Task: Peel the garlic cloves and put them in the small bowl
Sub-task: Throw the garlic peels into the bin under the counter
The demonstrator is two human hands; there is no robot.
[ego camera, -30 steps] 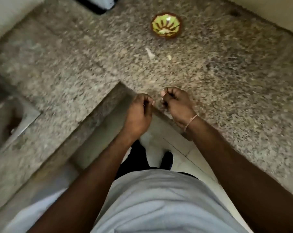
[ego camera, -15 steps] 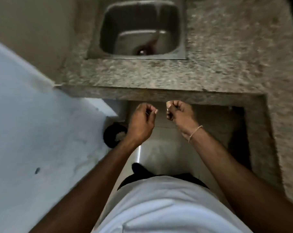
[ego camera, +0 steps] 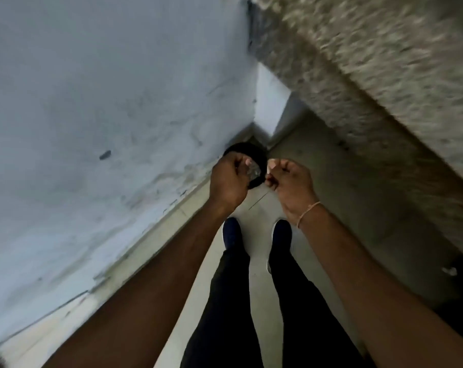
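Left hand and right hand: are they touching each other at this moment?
Apart. The head view shows a narrow gap, with the black bin on the floor visible through it, between the left hand and the right hand.

a pale bluish-white wall (ego camera: 97, 107), scuffed and stained with dark marks, filled the left side and ran to a far corner. a speckled granite counter edge (ego camera: 371, 83), blurred, crossed the upper right. below lay a light tiled floor (ego camera: 254, 290), dim under the counter. a round black object (ego camera: 249, 152) sat on the floor at the far corner. the light was soft and dull.
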